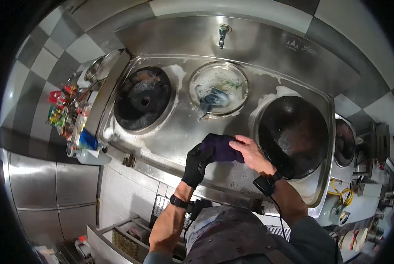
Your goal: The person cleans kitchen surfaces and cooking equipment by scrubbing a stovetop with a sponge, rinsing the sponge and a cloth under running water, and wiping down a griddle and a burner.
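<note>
A black knitted glove covers my left hand (pixel 196 163), which is closed on a bunched dark purple cloth (pixel 221 148). My bare right hand (pixel 255 156) grips the other end, thumb and fingers closed around its edge. Whether this cloth is a rag or a second glove I cannot tell. Both hands are over the front of the steel stove top (pixel 170 145). Beyond them a round steel basin (pixel 243 75) is set into the surface, with foamy water, green scraps and a wet bluish-grey cloth (pixel 214 100) partly over its rim.
A blackened burner ring (pixel 145 101) is on the left and a black wok (pixel 293 136) on the right. A tap (pixel 223 36) juts from the back panel. Bottles and condiments (pixel 67 108) crowd the left side shelf. A gas cylinder (pixel 331 213) stands lower right.
</note>
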Available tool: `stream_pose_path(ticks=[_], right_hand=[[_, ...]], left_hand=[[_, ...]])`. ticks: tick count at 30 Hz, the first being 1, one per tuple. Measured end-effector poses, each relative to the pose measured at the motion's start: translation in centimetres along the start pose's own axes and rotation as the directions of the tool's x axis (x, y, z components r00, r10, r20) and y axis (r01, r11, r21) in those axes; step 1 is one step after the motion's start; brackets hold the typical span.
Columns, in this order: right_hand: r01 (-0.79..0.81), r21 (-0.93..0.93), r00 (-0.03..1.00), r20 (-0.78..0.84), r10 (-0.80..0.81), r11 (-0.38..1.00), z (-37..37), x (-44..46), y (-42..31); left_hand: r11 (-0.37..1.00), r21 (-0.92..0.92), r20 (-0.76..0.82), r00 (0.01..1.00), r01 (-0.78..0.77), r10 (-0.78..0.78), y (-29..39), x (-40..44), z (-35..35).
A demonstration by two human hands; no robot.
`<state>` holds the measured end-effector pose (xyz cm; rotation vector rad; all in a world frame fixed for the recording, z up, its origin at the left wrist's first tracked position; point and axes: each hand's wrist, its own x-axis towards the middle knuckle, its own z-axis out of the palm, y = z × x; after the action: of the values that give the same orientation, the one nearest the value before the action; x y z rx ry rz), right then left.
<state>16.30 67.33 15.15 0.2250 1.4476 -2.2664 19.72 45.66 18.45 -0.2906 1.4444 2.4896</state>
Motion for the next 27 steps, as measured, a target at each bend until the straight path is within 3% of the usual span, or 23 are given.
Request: stream_pose_path(ticks=[3,5,8,10,12,14,15,16,18,19,20,22,23,24,25,27], right_hand=[[-0.03,0.016,1.0,0.001,0.03,0.999,-0.4,1.7,-1.0],[-0.06,-0.404,0.996,0.037,0.082,0.913,-0.4,2.3,-3.0],[-0.031,-0.383,0.999,-0.028,0.023,0.923,0.3,4.9,-5.2],[-0.003,-0.388,0.996,-0.088,-0.034,0.922,0.3,8.0,-7.0],[0.03,-0.289,0.987,-0.14,-0.073,0.957,1.2,11.3,-9.7],[0.049,-0.31,0.966,-0.227,-0.124,0.949,2.6,14.8,-12.9],[0.143,-0.426,0.96,-0.16,-0.23,0.893,1.9,17.3,-13.6],[0.264,-0.422,0.941,-0.085,-0.328,0.867,0.3,20.1,-13.6],[0.234,-0.805,0.73,-0.225,-0.646,0.545,1.0,22.8,-13.9],[0.131,-0.906,0.692,-0.208,-0.692,0.403,0.6,23.6,-13.7],[0.124,-0.908,0.689,-0.212,-0.693,0.401,0.3,24.3,-13.0],[-0.022,-0.944,0.916,-0.151,-0.372,0.331,-0.1,24.9,-10.4],[-0.122,-0.964,0.938,-0.19,-0.289,0.237,0.6,25.2,-9.1],[-0.213,-0.968,0.949,-0.237,-0.207,0.134,1.3,25.7,-7.8],[-0.216,-0.967,0.948,-0.241,-0.208,0.137,1.8,26.1,-6.7],[-0.288,-0.834,0.884,-0.421,-0.205,0.471,1.5,28.1,-4.1]], left_hand=[[0.987,0.147,0.018,0.997,0.069,-0.073,1.2,4.1,-1.2],[0.982,0.176,0.052,0.995,0.069,-0.079,2.1,6.4,-1.4],[0.956,0.291,0.181,0.983,-0.032,-0.022,4.7,10.3,-1.6],[0.959,0.277,0.203,0.971,0.065,-0.124,6.5,13.6,-2.2],[0.959,0.283,0.242,0.966,0.024,-0.096,8.2,17.2,-2.4],[0.982,0.178,0.269,0.963,-0.056,0.007,10.0,21.8,-2.4],[0.997,0.028,0.321,0.944,0.071,-0.076,12.9,22.2,-1.2],[0.997,0.018,0.33,0.941,0.075,-0.077,13.4,24.3,-1.8],[0.992,0.062,0.377,0.918,0.107,-0.122,13.1,29.1,-4.2],[0.989,0.079,0.357,0.923,0.123,-0.143,12.0,31.0,-6.3],[0.989,0.076,0.363,0.92,0.127,-0.146,10.5,32.1,-7.7],[0.986,-0.01,0.336,0.93,0.164,-0.151,6.8,32.8,-10.6],[0.864,0.387,0.544,0.836,-0.323,0.068,5.9,33.2,-11.9],[0.403,0.537,0.698,0.659,-0.741,0.281,5.8,33.0,-12.7],[0.664,0.494,0.648,0.747,-0.561,0.15,5.0,32.4,-12.7],[0.219,0.615,0.764,0.642,-0.757,0.073,7.4,31.1,-11.3]])
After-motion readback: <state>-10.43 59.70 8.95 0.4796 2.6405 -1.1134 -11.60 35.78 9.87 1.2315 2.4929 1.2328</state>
